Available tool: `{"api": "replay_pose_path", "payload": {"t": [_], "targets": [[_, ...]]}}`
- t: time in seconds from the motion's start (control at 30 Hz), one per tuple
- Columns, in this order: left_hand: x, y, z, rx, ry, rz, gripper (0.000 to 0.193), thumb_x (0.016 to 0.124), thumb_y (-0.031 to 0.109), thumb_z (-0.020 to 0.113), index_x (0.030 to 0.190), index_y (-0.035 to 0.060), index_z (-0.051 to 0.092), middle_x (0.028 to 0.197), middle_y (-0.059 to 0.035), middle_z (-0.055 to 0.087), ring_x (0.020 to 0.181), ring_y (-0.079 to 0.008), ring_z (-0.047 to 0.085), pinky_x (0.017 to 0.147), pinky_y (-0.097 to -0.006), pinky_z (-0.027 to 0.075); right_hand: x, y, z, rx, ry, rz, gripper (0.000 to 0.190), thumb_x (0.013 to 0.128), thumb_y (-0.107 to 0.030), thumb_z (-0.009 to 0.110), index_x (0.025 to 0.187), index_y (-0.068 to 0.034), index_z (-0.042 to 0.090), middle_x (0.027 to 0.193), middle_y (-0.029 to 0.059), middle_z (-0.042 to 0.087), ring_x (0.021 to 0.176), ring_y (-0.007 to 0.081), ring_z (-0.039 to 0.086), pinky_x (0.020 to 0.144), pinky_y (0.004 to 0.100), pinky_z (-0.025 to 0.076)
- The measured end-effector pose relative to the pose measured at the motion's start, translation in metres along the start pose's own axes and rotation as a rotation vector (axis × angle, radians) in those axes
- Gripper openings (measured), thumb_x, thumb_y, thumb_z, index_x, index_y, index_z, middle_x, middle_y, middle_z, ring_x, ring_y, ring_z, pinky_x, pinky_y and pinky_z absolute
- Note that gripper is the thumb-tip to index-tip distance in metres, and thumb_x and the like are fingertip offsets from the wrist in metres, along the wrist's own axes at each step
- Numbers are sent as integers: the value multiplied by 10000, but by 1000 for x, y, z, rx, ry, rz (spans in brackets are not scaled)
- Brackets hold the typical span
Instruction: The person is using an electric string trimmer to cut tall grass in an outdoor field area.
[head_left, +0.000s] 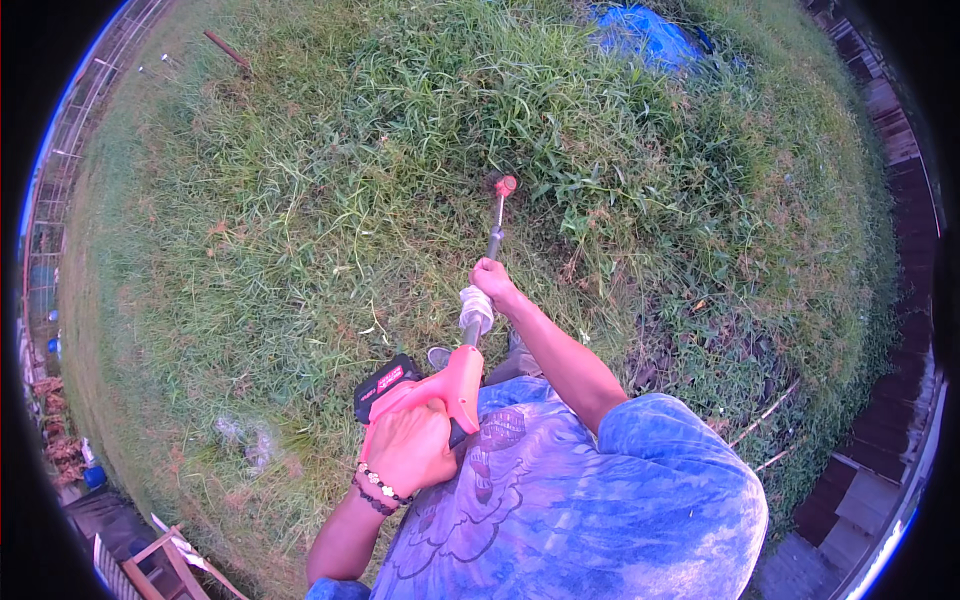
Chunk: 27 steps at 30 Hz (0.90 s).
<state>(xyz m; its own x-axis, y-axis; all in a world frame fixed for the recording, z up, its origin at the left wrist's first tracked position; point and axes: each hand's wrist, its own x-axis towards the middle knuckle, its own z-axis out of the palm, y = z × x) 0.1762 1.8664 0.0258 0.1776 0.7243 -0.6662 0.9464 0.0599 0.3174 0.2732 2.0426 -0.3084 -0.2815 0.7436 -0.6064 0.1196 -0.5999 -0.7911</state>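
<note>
A cordless string trimmer runs from my waist out over the grass, its red-orange rear housing (463, 379) close against my shirt. My left hand (415, 442), with beaded bracelets at the wrist, wraps the rear handle. A black battery pack (386, 386) bearing writing sits on the housing beside that hand. Farther along, my right hand (493, 279) grips the grey shaft (495, 241), just beyond a white wrapping (477, 307). The red trimmer head (506, 185) is down among the grass, and its cutting part is hidden or too blurred to make out.
Tall grass and weeds (465, 97) spread ahead. A blue tarp (649, 36) lies at the far right, and a rusty bar (226, 49) at the far left. Thin sticks (765, 412) lie to the right, near a rusty metal sheet wall (911, 247). A wooden frame (169, 559) stands lower left.
</note>
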Motion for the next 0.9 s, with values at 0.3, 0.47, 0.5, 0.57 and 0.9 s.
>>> {"api": "replay_pose_path", "payload": {"t": [0.3, 0.47, 0.5, 0.57, 0.9], "targets": [[38, 4, -5, 55, 148, -85, 236, 602, 71, 624, 800, -41, 562, 713, -223, 634, 706, -359, 657, 610, -438, 519, 71, -32, 28, 251, -132, -9, 109, 793, 33, 479, 768, -57, 535, 678, 38, 561, 589, 138, 509, 524, 306, 419], [17, -13, -21, 22, 49, 13, 224, 623, 103, 601, 790, -42, 567, 789, -248, 630, 826, -387, 637, 703, -468, 503, 28, 11, 13, 188, 20, 98, 74, 802, 2, 498, 773, -42, 550, 689, 44, 565, 581, 143, 514, 511, 328, 432], [12, -20, -20, 18, 50, 114, 223, 631, 113, 591, 784, -47, 564, 819, -259, 628, 851, -383, 634, 719, -474, 499, 10, 18, 7, 155, 61, 136, 63, 801, -6, 505, 776, -37, 553, 689, 44, 563, 574, 142, 514, 496, 329, 429], [9, -29, -23, 17, 42, 162, 352, 641, 124, 566, 948, -43, 597, 874, -242, 636, 907, -382, 622, 732, -479, 494, -25, 28, -14, 121, 153, 221, 40, 791, -9, 521, 767, -24, 549, 692, 54, 557, 557, 146, 512, 460, 340, 414], [12, -42, -35, -255, -136, 184, 635, 649, 141, 539, 1282, 181, 527, 1011, -171, 650, 876, -395, 621, 708, -476, 502, -72, 94, -59, 18, 261, 399, 161, 748, -55, 559, 869, 46, 594, 801, 127, 614, 703, 212, 616, 569, 368, 494]]}}
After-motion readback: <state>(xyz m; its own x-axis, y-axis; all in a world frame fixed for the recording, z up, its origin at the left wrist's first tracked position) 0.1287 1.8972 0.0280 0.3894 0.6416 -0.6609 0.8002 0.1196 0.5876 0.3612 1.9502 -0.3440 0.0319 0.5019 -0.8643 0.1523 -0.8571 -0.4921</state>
